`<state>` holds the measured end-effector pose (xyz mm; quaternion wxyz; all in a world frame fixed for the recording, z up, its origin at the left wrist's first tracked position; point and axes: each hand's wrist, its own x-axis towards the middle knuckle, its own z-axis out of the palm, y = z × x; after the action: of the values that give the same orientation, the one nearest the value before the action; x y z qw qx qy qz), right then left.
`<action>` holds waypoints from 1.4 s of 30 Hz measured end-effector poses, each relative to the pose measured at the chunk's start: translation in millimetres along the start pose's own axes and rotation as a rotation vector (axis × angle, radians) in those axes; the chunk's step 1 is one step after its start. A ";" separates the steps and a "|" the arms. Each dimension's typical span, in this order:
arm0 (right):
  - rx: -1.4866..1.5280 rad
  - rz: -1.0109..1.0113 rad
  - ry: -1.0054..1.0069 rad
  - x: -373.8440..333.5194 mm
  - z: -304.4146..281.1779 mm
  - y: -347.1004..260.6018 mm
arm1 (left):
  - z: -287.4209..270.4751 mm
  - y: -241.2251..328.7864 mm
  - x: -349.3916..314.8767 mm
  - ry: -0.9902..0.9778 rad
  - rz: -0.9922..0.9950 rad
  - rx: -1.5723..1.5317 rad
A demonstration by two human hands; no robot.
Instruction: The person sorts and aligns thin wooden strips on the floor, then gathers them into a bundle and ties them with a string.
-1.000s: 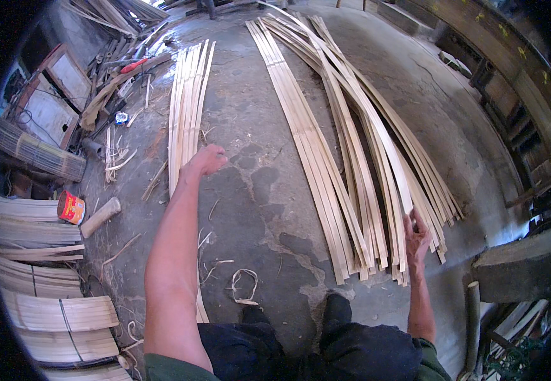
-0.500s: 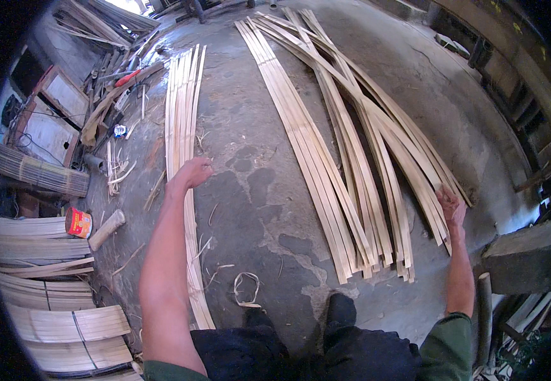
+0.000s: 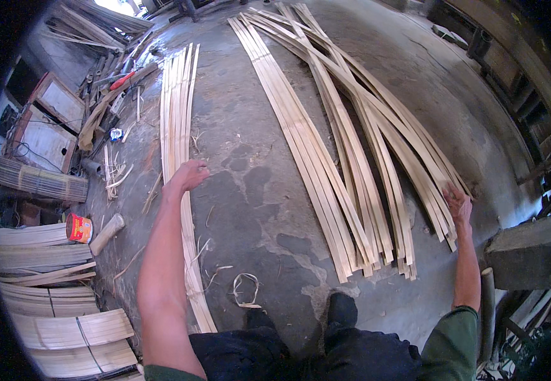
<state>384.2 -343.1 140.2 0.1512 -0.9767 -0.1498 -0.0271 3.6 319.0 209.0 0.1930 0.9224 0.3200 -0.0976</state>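
A thin loop of pale fibre [image 3: 235,287] lies on the concrete floor [image 3: 243,216] just ahead of the feet. At left, short slats [image 3: 66,330] lie in stacks, some bound with dark ties. Beyond them sits the one clear container, a red-and-yellow tub [image 3: 79,228] beside a cut pole [image 3: 108,233]; its contents are out of sight. The right hand [image 3: 458,203], fingers bent, is at the near ends of the outermost strips in a crossing fan of long pale strips [image 3: 307,152]; whether it grips any, I cannot tell. The left hand [image 3: 190,174], loosely curled, hovers at a narrower row of strips [image 3: 175,108]; its grip is unclear. Farther off lies a red object [image 3: 122,81].
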 end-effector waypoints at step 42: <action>0.168 -0.232 0.023 -168.7 120.4 -195.4 | -7.6 4.7 6.3 0.079 0.102 0.040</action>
<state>165.4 -176.9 65.0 0.2298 -0.9364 -0.2616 -0.0431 11.9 322.2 215.4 0.1665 0.9443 0.2778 -0.0575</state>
